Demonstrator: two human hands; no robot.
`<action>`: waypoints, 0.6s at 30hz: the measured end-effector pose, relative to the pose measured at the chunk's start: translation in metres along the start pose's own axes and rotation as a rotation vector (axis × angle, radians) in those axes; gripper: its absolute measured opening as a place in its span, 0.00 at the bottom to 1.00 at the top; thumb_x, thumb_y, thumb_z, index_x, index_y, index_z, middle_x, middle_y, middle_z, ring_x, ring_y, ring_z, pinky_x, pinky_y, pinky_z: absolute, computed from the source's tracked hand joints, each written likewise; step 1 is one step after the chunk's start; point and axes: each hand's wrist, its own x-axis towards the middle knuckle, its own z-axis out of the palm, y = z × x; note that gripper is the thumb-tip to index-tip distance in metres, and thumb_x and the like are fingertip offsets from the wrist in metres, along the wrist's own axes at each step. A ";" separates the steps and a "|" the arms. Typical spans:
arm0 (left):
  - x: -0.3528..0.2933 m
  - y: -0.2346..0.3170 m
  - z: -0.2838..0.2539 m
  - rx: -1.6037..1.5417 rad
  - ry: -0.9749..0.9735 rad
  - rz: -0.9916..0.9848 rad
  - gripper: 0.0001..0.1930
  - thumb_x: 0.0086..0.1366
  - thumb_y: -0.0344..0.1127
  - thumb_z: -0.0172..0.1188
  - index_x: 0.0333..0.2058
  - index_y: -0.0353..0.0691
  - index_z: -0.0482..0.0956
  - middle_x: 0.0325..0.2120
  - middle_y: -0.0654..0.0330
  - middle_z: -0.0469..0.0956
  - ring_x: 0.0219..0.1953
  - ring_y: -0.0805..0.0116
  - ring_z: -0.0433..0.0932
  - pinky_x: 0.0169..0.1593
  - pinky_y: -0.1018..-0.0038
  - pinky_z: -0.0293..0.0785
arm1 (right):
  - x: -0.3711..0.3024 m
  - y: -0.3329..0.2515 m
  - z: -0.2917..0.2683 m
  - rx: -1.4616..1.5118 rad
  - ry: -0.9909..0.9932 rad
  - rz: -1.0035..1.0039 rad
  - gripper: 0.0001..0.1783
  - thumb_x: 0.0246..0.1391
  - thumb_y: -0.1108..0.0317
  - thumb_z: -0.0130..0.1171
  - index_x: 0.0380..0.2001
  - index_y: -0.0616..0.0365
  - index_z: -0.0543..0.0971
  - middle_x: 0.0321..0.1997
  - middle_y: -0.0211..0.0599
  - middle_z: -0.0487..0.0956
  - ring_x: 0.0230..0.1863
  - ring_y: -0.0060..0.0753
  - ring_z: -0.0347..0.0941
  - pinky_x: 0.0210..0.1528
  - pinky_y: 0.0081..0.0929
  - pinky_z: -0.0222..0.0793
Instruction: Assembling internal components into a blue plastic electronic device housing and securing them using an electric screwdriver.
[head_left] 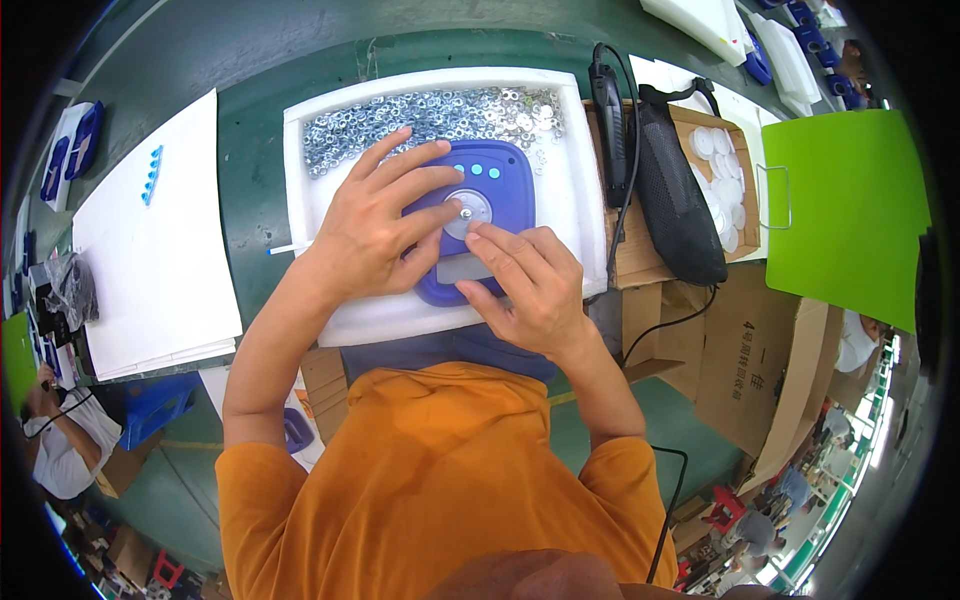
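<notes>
Hands working over a blue plastic casing [478, 215] lying in a white tray [575, 190], left hand [375, 225] spreading open fingers across it, right hand [525, 285] pinching at its round metal disc [467, 212], silver washers [430, 120] piling behind.

Both hands, left hand [385, 220] and right hand [525, 285], press a blue casing [500, 185] in a white tray [575, 200]; nuts [420, 120] lie at twelve o'clock.

left hand [385, 215] spread flat, right hand [525, 285] fingers curled, fingertips meeting
</notes>
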 end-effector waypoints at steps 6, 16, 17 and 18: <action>-0.001 -0.001 -0.001 -0.009 -0.018 -0.008 0.18 0.56 0.27 0.68 0.46 0.42 0.94 0.57 0.54 0.88 0.72 0.47 0.80 0.81 0.36 0.66 | 0.000 0.001 0.001 0.003 0.010 0.002 0.26 0.55 0.61 0.82 0.54 0.64 0.90 0.55 0.42 0.90 0.38 0.39 0.80 0.41 0.33 0.80; -0.002 0.000 0.001 -0.015 -0.016 -0.015 0.19 0.55 0.26 0.68 0.46 0.43 0.94 0.57 0.55 0.89 0.72 0.47 0.80 0.81 0.35 0.66 | -0.002 0.001 0.002 -0.008 0.011 -0.004 0.25 0.56 0.61 0.81 0.54 0.63 0.90 0.55 0.42 0.91 0.38 0.38 0.80 0.40 0.33 0.80; -0.002 0.000 0.001 -0.015 -0.016 -0.015 0.19 0.55 0.26 0.68 0.46 0.43 0.94 0.57 0.55 0.89 0.72 0.47 0.80 0.81 0.35 0.66 | -0.002 0.001 0.002 -0.007 0.011 -0.005 0.25 0.56 0.61 0.81 0.54 0.63 0.90 0.55 0.42 0.91 0.38 0.38 0.80 0.40 0.33 0.80; -0.002 0.000 0.002 -0.018 -0.011 -0.014 0.18 0.55 0.26 0.68 0.46 0.43 0.95 0.57 0.55 0.89 0.72 0.47 0.80 0.81 0.35 0.66 | -0.002 0.001 0.002 -0.010 0.010 -0.005 0.25 0.56 0.61 0.81 0.54 0.63 0.90 0.55 0.42 0.91 0.38 0.38 0.80 0.41 0.33 0.80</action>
